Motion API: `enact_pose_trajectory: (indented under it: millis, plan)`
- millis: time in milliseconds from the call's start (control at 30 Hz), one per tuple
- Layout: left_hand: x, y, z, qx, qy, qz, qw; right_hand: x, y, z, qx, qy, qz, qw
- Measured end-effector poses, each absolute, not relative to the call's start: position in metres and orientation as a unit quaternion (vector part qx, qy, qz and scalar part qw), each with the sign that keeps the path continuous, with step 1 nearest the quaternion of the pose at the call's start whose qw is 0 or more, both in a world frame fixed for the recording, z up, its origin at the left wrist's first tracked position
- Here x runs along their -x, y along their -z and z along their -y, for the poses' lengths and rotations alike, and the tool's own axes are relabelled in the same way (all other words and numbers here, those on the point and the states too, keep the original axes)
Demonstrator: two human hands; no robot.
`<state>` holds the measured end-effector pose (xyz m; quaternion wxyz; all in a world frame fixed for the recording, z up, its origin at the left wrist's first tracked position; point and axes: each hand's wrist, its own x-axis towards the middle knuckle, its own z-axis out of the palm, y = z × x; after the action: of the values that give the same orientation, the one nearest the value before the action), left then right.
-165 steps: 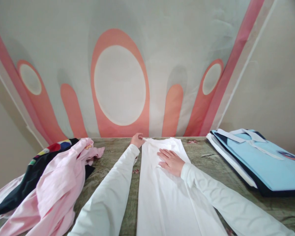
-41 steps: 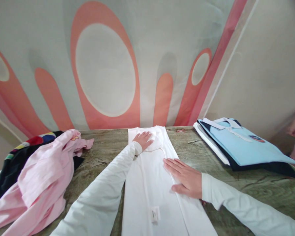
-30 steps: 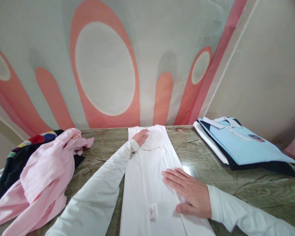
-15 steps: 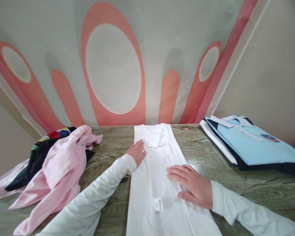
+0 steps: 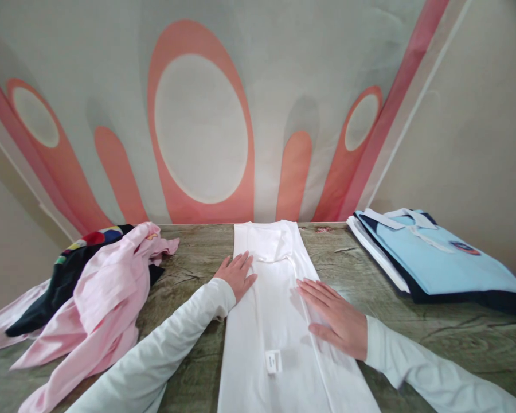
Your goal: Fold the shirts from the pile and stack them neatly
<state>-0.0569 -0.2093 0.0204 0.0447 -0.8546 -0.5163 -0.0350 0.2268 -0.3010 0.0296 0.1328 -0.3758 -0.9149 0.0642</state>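
Note:
A white garment (image 5: 279,310) lies in a long, narrow folded strip on the wooden table, running from the far edge toward me. Its sides are turned inward, and a small white label (image 5: 273,362) shows near the middle. My left hand (image 5: 236,275) rests flat on the garment's left edge near the far end, fingers stretched out. On the right side, my right hand (image 5: 333,315) lies over the folded edge, its fingers extended and thumb apart. Neither hand grips the cloth.
Crumpled pink clothing (image 5: 112,292) lies at the left, with a dark multicoloured garment (image 5: 55,298) beside and under it. A stack of folded clothes topped by a light blue shirt (image 5: 447,258) sits at the right. A patterned wall (image 5: 275,74) rises behind the table (image 5: 189,361).
My right hand has shifted slightly up along the garment's right side. My left hand stays near the far left edge. The view has tilted a little.

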Motion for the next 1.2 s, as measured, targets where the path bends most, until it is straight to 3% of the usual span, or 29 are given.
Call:
enact_pose_trajectory:
  millis: [267,633,1033,1200]
  plan:
    - [0.059,-0.023,0.224,0.879,0.03,0.475,0.02,-0.235,-0.023,0.297,0.406,-0.061,0.909,0.073]
    - [0.059,-0.029,0.221,0.878,0.023,0.477,0.006,-0.233,-0.028,0.312,0.387,-0.053,0.918,0.071]
    - [0.078,-0.038,0.352,0.906,0.015,0.424,0.0,-0.232,-0.02,0.313,0.396,-0.017,0.916,0.069]
    - [0.085,-0.047,0.371,0.912,0.012,0.409,-0.024,-0.232,-0.02,0.311,0.395,-0.024,0.916,0.07]
